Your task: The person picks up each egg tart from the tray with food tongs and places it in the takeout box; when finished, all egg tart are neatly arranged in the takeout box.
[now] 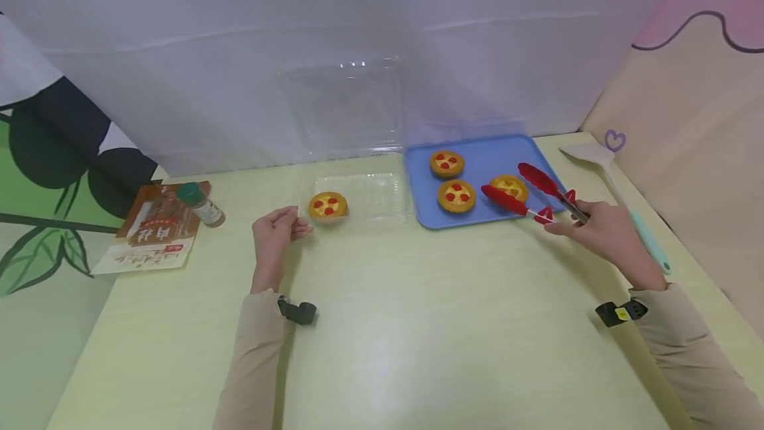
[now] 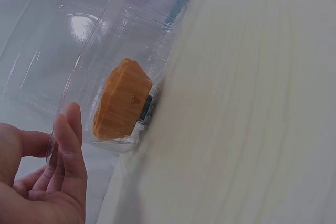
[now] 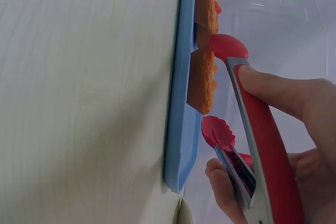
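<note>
My left hand [image 1: 277, 234] pinches the near left edge of a clear plastic clamshell box [image 1: 382, 194], whose lid [image 1: 352, 108] stands raised behind it. Inside the box, at its left end, sits one tart [image 1: 327, 205] with red pieces on top; the left wrist view shows its fluted brown side [image 2: 122, 100]. My right hand [image 1: 609, 234] holds red-tipped metal tongs [image 3: 268, 150]. The spread tong heads stand on either side of a tart [image 1: 509, 186] on a blue tray [image 1: 483, 151]; whether they touch it I cannot tell. Two more tarts [image 1: 447, 163] lie on the tray's left part.
On the table's left, a green-capped seasoning bottle [image 1: 201, 204] lies by a brown and white food packet [image 1: 158, 227]. A spatula [image 1: 627, 194] with a mint handle lies along the right side, close to my right hand. A white curtain [image 1: 239, 85] hangs behind the table.
</note>
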Motion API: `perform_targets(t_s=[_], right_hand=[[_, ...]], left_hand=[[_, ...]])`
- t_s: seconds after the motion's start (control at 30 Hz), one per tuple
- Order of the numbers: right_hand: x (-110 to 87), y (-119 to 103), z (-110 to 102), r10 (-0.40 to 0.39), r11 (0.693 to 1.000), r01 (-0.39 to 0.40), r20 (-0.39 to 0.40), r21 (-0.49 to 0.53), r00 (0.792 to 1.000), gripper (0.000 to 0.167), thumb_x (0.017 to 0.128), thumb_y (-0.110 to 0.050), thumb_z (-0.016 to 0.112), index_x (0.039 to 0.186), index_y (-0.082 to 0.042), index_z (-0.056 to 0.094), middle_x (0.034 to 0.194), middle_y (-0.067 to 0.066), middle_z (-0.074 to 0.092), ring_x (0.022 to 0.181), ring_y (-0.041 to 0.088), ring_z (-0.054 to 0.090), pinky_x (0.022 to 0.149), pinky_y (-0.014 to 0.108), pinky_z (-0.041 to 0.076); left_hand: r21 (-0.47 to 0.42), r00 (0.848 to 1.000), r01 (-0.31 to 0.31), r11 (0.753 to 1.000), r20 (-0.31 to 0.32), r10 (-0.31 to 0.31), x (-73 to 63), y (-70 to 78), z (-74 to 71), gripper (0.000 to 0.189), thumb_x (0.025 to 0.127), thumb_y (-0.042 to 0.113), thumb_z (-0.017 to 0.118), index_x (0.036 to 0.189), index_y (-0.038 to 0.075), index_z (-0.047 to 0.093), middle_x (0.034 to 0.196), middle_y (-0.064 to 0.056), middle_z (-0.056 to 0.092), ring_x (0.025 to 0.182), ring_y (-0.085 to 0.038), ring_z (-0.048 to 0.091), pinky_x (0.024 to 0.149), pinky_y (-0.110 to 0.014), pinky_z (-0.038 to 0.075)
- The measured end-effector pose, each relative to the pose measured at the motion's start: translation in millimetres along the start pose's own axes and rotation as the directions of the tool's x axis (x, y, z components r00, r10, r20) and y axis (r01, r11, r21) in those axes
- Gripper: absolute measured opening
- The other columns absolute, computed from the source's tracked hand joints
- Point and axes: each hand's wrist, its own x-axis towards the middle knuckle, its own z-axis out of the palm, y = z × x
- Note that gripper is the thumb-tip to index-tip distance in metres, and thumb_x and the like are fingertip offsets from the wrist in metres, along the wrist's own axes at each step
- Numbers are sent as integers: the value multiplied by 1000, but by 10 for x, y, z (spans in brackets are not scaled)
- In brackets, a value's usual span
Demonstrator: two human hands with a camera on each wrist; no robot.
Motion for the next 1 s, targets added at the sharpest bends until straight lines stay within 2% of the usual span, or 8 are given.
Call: perform_targets(t_s=[0.13, 0.27, 0.4, 0.6, 0.8, 0.9, 1.0], right_hand=[[10, -31, 33, -8, 1000, 9, -2, 10, 1000, 61, 84, -51, 71, 103, 6, 59, 62, 2, 44, 53, 17, 39, 46, 28, 30], [15, -44, 60, -26, 999, 26, -22, 18, 999, 60, 85, -46, 73, 105, 9, 59, 63, 4, 53, 54, 18, 45, 46, 28, 32], [-3, -53, 74, -34, 999, 35, -43, 37, 999, 49, 85, -39, 75, 96, 7, 63, 60, 3, 57, 50, 17, 46, 45, 28, 32], [-31, -58, 75, -21, 998, 23, -38, 52, 999, 44, 87, -39, 73, 90, 3, 62, 59, 1, 54, 47, 14, 39, 43, 27, 29], [-30, -32, 79, -35, 998, 39, -61, 58, 997, 41, 88, -39, 72, 78, -1, 58, 56, -2, 37, 49, 12, 33, 43, 26, 25], [-26, -34, 66, -37, 996, 43, -71, 84, 997, 41, 88, -40, 71, 81, 0, 61, 56, -4, 32, 48, 11, 30, 42, 26, 24], [-11, -36, 48, -36, 993, 44, -76, 110, 996, 47, 89, -40, 71, 98, 6, 67, 56, -4, 33, 47, 10, 29, 40, 25, 23]], left_hand=[[-5, 1000, 3, 1000, -11, -3, 87, -94, -20, 37, 100, 12, 55, 128, -12, 54, 70, 1, 67, 60, -8, 67, 67, -21, 60], [-13, 1000, -8, 1000, -13, 8, 143, -168, -33, 38, 100, 14, 56, 128, -11, 54, 69, 3, 67, 60, -6, 67, 65, -19, 59], [-13, 1000, -18, 1000, -14, 17, 150, -180, -34, 39, 100, 14, 56, 128, -12, 54, 69, 4, 67, 60, -6, 66, 65, -19, 59], [6, 1000, -19, 1000, -14, 19, 136, -159, -31, 39, 100, 15, 56, 129, -11, 54, 70, 5, 66, 60, -6, 67, 66, -18, 59], [2, 1000, -26, 1000, -12, 26, 125, -162, -20, 38, 100, 14, 56, 127, -12, 55, 70, 4, 66, 60, -6, 67, 66, -18, 59], [-1, 1000, -22, 1000, -14, 22, 127, -167, -25, 38, 100, 14, 56, 128, -12, 55, 69, 4, 67, 60, -6, 67, 66, -18, 59], [-1, 1000, -22, 1000, -14, 22, 131, -175, -30, 38, 100, 14, 56, 128, -12, 55, 69, 4, 67, 59, -6, 67, 65, -18, 59]])
